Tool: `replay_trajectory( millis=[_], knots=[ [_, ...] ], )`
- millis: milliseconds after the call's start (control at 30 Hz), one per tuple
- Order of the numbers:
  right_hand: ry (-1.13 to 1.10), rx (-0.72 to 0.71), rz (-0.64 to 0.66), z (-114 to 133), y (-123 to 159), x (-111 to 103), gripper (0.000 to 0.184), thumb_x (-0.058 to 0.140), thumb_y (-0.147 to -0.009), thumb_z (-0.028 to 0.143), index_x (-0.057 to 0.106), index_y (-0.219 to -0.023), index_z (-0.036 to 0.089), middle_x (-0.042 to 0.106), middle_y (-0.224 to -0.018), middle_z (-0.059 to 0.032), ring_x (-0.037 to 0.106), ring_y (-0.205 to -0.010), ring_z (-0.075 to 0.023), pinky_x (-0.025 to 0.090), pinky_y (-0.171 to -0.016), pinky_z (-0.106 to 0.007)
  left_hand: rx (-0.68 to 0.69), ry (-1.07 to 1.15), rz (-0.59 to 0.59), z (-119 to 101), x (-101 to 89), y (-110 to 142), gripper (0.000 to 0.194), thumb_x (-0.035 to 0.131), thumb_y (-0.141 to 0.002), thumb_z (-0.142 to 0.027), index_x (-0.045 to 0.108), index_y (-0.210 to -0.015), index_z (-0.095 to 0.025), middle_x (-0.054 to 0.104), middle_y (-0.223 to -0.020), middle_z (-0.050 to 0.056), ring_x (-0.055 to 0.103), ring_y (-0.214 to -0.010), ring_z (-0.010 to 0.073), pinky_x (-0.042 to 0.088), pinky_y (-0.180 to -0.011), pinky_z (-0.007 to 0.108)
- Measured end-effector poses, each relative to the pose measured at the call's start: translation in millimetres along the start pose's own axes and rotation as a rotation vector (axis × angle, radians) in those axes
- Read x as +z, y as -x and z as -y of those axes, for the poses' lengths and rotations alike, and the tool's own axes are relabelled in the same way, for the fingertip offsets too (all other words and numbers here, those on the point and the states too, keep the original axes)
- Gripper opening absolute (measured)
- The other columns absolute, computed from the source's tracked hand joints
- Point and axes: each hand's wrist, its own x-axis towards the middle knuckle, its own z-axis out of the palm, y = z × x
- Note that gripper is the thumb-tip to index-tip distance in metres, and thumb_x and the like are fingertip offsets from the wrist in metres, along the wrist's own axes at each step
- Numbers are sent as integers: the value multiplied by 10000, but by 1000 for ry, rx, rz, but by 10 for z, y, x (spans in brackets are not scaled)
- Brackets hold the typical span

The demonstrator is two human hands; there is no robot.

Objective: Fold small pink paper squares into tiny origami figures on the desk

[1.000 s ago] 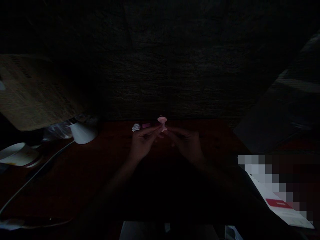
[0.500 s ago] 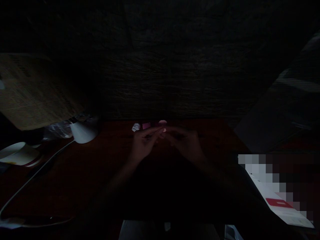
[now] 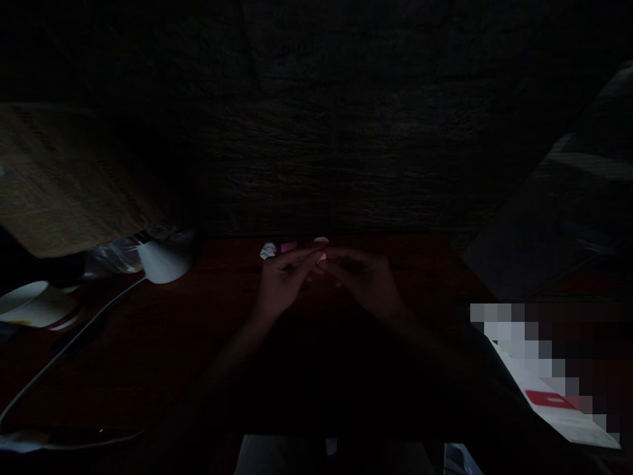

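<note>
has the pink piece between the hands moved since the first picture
Yes, the pink piece sits slightly lower in view, judged against the white crumpled ball.

Downward head view over tabletop (image 3: 148,336)

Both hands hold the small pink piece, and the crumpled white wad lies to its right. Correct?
Wrong side: the head view shows the crumpled white wad left of the small pink piece, which the left hand and right hand do hold.

- We hold one small piece (image 3: 321,239), pale pink, its top edge rounded.
- We see it at the frame's centre, partly hidden.
</note>
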Motion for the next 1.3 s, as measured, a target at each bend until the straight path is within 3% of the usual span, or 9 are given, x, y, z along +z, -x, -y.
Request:
replay_trajectory(
  millis=[267,600,800,967,1167,1300],
  knots=[
    [12,37,4,12,-7,5,183,798,-852,380,843,-1005,290,838,-966,-8,698,-630,-140,575,-578,-273,-19,3,27,-21,-3,-16,325,663,-951,-497,789,-1002,-202,800,-798,60,752,-628,163,581,-515,233],
    [-74,113,-27,28,-39,-27,221,782,-852,466,837,-932,267,827,-926,-19,725,-743,-161,584,-564,-260,-57,64,74,12,21,14,200,774,-864,-354,814,-1026,-243,832,-983,75,786,-735,200,611,-534,272],
    [-62,117,-14,37,-40,-33,245,760,-874,473,836,-963,257,822,-941,-26,701,-716,-153,579,-585,-273,-71,55,81,21,8,-5,237,782,-868,-384,814,-1057,-243,832,-1016,87,795,-746,210,615,-544,283],
    [-78,124,-11,29,-48,-35,269,770,-868,496,828,-927,240,797,-825,-24,667,-653,-141,564,-590,-277,-72,96,98,21,9,2,252,798,-857,-385,805,-1060,-236,836,-952,79,798,-750,214,622,-561,287],
    [-84,91,-1,14,-54,-33,334,784,-838,537,821,-944,222,812,-881,-39,703,-699,-159,565,-577,-263,-79,107,96,14,19,8,372,827,-822,-478,797,-1053,-189,838,-973,99,804,-745,227,618,-544,273],
    [-95,72,-7,11,-48,-34,303,780,-841,518,824,-946,237,822,-929,-36,713,-717,-160,570,-568,-256,-61,109,83,-9,29,11,340,816,-833,-475,804,-1034,-201,836,-986,100,798,-723,221,608,-526,272]
  ],
)
